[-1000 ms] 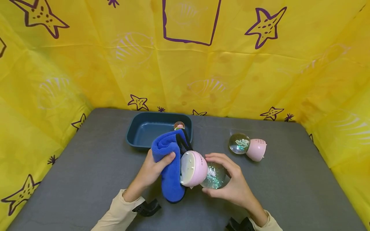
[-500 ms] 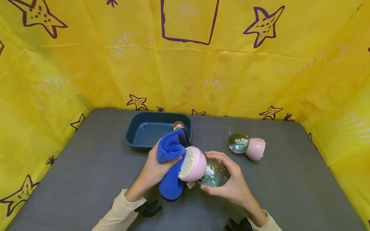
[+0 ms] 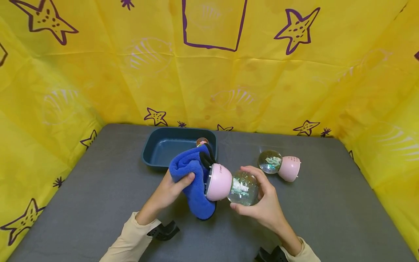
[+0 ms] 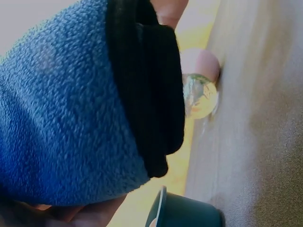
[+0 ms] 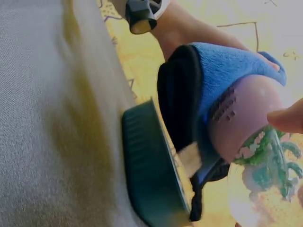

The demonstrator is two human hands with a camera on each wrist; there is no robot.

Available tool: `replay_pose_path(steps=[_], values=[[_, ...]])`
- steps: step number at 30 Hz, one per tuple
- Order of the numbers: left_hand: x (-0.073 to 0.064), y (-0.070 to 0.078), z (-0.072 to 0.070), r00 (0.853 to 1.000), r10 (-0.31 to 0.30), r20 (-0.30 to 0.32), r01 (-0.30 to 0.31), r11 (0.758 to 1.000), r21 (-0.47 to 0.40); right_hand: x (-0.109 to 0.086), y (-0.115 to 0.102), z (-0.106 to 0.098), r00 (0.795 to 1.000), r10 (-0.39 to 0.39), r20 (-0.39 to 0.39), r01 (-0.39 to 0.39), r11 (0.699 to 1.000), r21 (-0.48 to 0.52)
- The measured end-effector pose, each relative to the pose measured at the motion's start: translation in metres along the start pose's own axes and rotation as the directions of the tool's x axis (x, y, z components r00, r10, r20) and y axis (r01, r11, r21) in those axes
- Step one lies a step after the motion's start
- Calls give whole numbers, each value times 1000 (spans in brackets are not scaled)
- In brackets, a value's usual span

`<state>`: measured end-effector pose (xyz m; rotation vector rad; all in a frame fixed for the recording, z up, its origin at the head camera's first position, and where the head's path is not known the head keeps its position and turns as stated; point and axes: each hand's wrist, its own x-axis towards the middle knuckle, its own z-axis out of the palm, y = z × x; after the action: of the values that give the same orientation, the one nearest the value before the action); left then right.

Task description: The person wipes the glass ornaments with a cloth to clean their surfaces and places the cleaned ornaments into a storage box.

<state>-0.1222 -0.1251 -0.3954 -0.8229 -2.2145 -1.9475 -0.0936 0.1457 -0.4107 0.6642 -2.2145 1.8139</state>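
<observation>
A snow globe with a pink base is held on its side above the table, its clear ball pointing right. My right hand grips that glass ball between thumb and fingers. My left hand holds a blue cloth with black edging, thumb on top. The cloth lies against the underside of the pink base. Dark lettering on the pink base shows in the right wrist view, with green and pink figures inside the ball. In the left wrist view the folded cloth hides most of the held globe.
A dark teal tub stands behind the cloth, with a small globe-like item in its right end. Another pink-based snow globe lies on its side at the right. Yellow printed fabric encloses the grey table.
The held globe has turned, so its underside now faces left instead of toward me. My left hand shifted the cloth rightward and up, then back left. The right hand has risen slightly.
</observation>
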Motion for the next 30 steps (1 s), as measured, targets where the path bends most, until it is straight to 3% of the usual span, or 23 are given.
replay_pose_path(steps=[4,10,13,17,20,25,30], values=[[1,1,-1,999,18,36,-18,1000,-2,1,-2,-1,1000,-9,-5,10,1000,24],[0,6,-2,1000,-1,-13,2,999,35,2,-1,-2,1000,-10,22,10,1000,10],[0,11,0,998,-37,52,33,997,73,1,-1,-2,999,-2,39,3,1000,-19],[0,14,7,985,-59,165,37,990,136,1,-1,-1,999,6,51,-2,997,-76],[0,15,11,981,-42,189,9,985,170,1,-2,-1,998,-19,64,26,993,-113],[-2,16,12,989,-54,137,24,978,209,1,0,-4,987,-120,108,129,988,-89],[-2,14,9,988,-155,23,151,978,144,1,1,-3,960,-229,159,239,970,-42]])
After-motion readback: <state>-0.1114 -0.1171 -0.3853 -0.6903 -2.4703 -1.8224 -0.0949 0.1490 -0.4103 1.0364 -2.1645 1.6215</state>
